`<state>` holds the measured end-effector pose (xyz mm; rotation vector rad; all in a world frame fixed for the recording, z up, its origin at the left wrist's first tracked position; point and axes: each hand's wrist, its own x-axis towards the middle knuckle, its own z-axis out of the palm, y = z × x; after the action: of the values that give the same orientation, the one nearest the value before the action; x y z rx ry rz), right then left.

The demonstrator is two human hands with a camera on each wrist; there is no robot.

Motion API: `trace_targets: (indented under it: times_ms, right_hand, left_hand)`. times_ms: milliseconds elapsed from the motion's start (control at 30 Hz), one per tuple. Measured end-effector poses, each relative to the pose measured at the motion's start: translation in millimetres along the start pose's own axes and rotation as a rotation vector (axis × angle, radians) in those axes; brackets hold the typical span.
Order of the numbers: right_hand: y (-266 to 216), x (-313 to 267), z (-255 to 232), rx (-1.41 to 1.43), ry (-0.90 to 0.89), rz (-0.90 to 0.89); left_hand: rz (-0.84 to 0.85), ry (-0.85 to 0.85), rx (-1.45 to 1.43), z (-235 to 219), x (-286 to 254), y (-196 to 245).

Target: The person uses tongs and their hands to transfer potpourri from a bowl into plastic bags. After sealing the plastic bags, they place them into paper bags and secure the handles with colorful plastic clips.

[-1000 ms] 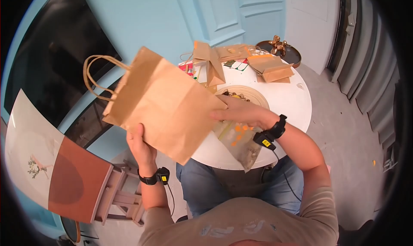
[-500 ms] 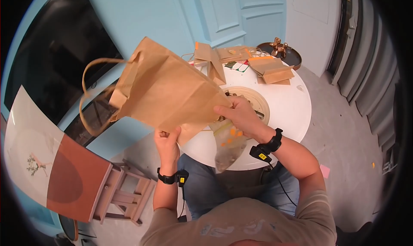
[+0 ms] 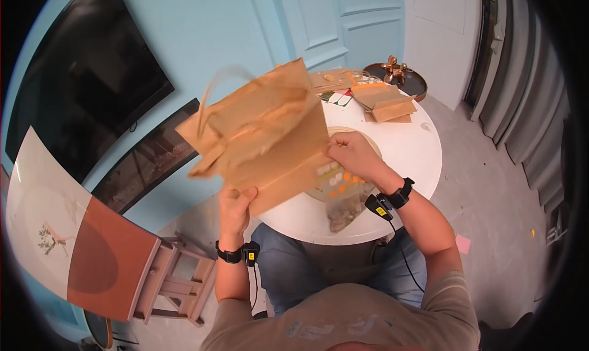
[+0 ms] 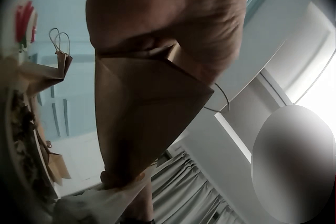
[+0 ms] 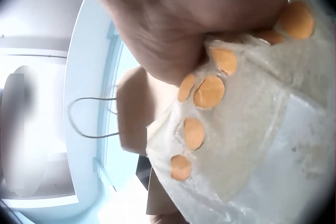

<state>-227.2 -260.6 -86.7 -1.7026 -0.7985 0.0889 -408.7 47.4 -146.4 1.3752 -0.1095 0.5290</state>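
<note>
A brown kraft paper bag [image 3: 288, 154] with twisted handles is held tilted in the air, its creased mouth toward the upper left. My left hand [image 3: 235, 207] grips its lower edge, thumb on the near side. At the bag's right corner, my right hand [image 3: 359, 161] pinches the paper. From that same hand hangs a clear plastic zip bag [image 3: 345, 213] with orange dots and dark contents at its bottom. The right wrist view shows this plastic bag [image 5: 252, 119] bunched under the curled fingers. Behind them lies a round beige tray [image 3: 372, 142], partly hidden.
On the white round table [image 3: 417, 151] another paper bag [image 3: 383, 99] lies folded over, near red and green cards [image 3: 336, 98]. A dark side table with a copper balloon-dog figure [image 3: 396, 69] stands beyond. Left are a wooden stool [image 3: 175, 283] and a white-and-brown panel [image 3: 101, 259].
The paper bag has turned, its mouth and handles swinging up and to the right. My left hand has moved right along its lower edge. The plastic bag still hangs from my right hand.
</note>
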Motion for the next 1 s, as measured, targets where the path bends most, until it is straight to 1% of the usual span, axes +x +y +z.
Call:
trace_targets:
  times_ms: [33,133,233,300,367,433,500,533,633,733,800,867,933,1000]
  right_hand:
    - [3.1,0.4,-2.0,-0.052,0.013,0.083]
    - [8.0,-6.3,3.3,-0.048,0.121,0.037]
    - [5.7,-9.3,0.5,-0.051,0.106,0.093]
    - [3.5,-10.6,-2.5,-0.052,0.076,0.131]
    - [4.1,-11.8,-5.9,-0.021,0.029,0.15]
    - [6.6,-14.4,-6.9,0.045,-0.039,0.155]
    - [2.1,-18.3,-8.7,0.113,-0.098,0.194]
    - [-1.6,-20.7,-10.3,0.149,-0.126,0.213]
    - [-9.5,-23.1,-19.7,0.353,-0.245,0.294]
    - [-34.8,-38.6,-19.2,0.532,-0.388,0.136]
    - [-39.8,-39.3,-29.1,0.404,-0.502,0.123]
    - [-39.6,-41.4,-26.9,0.372,-0.52,0.091]
    - [-35.7,-44.9,-15.3,0.442,-0.447,0.043]
    - [-15.6,-38.9,-9.3,0.333,-0.3,0.138]
  left_hand:
    - [-0.044,-0.017,-0.021,5.5,0.9,0.9]
    - [0.042,-0.067,-0.196,32.0,-5.8,-0.9]
    - [0.106,-0.221,0.02,21.5,-6.7,-8.6]
    - [0.052,-0.2,-0.095,23.1,-11.3,-9.0]
    - [0.086,-0.155,0.006,28.7,-10.6,-4.2]
    - [0.201,-0.08,0.322,32.0,-8.3,-1.1]
    - [0.175,-0.026,0.127,21.6,-6.2,-21.0]
    - [0.161,0.0,0.031,24.8,-4.9,-20.3]
    - [0.096,0.204,-0.088,37.7,-0.1,-12.8]
    - [0.024,0.183,-0.093,39.3,3.7,-9.9]
    - [0.002,0.206,-0.102,43.2,4.0,-11.7]
    - [-0.013,0.223,-0.115,43.6,3.9,-12.7]
    - [-0.025,0.237,-0.132,44.9,3.9,-12.0]
    - [-0.047,0.146,-0.131,42.6,1.5,-11.3]
